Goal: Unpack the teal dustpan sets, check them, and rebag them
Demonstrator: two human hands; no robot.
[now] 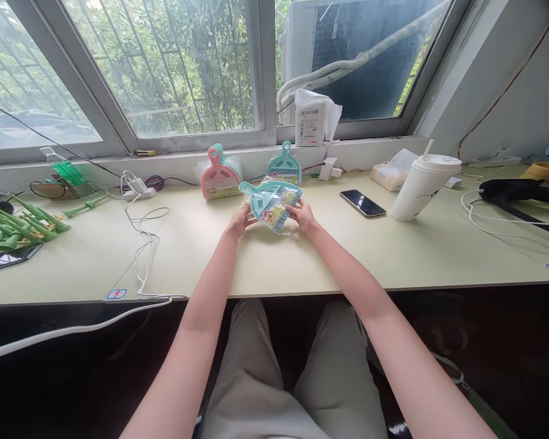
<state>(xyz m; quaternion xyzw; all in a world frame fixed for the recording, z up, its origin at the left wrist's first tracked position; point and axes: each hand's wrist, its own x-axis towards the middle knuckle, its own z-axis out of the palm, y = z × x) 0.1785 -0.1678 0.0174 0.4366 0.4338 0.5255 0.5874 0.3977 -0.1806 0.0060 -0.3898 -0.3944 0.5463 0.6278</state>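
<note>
Between both hands a teal dustpan and brush set (271, 202) in clear wrap is held tilted over the table, its handle toward the upper left. My left hand (240, 218) grips the wrap at its left edge, fingers partly hidden behind it. On the right edge my right hand (303, 216) is closed, with the thumb near the bristles. Behind stand a pink dustpan set (218, 177), with a teal handle showing behind its own, and another teal dustpan set (284, 163), both upright against the window ledge.
On the table (183, 268) are a black phone (363, 203), a white cup with straw (423, 189), a tissue pack (390, 175), white cables (149, 244), green pointed objects (21, 228) at left and a black strap (521, 195) at right.
</note>
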